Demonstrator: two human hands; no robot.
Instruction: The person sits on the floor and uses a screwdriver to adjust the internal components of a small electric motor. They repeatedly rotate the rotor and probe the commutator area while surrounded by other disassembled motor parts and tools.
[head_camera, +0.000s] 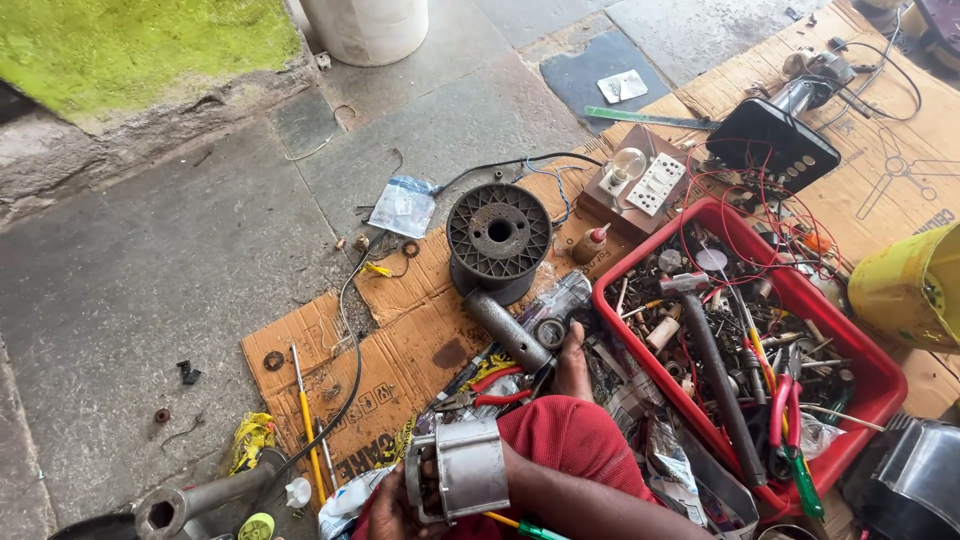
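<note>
Head view: the left hand has its fingers closed around a grey metal motor housing, held at the bottom of the frame over a red-clad knee. The right hand rests with fingers curled loosely on the cardboard; whether it grips anything cannot be told. Just beyond those fingers lies a grey cylinder, red-handled pliers beside them, a red tray of parts to their right
</note>
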